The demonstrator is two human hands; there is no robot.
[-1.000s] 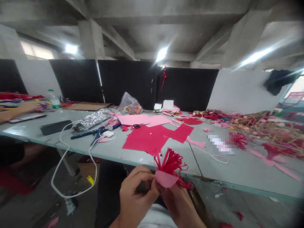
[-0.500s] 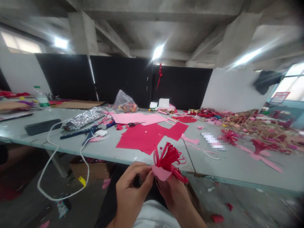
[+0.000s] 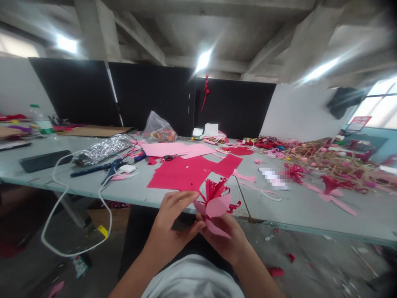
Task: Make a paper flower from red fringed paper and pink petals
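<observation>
A paper flower, with curled red strips in the middle and pink petals around them, is held upright near the table's front edge. My right hand grips its base from below, its fingers partly hidden behind the lower petals. At the flower's left side is my left hand, fingers apart and curved, with fingertips by a pink petal and the thumb near the base. Red paper sheets lie on the table behind the flower, with pink sheets and black-handled scissors beyond them.
On the left are a foil roll, a blue glue gun, a white cable and a dark case. Another red-and-pink flower and a pile of stems lie right. A plastic bag stands behind.
The flower has turned, so more pink petals face the camera. My left hand has opened from its pinch on the pink petal and risen slightly. The view has shifted a little.
</observation>
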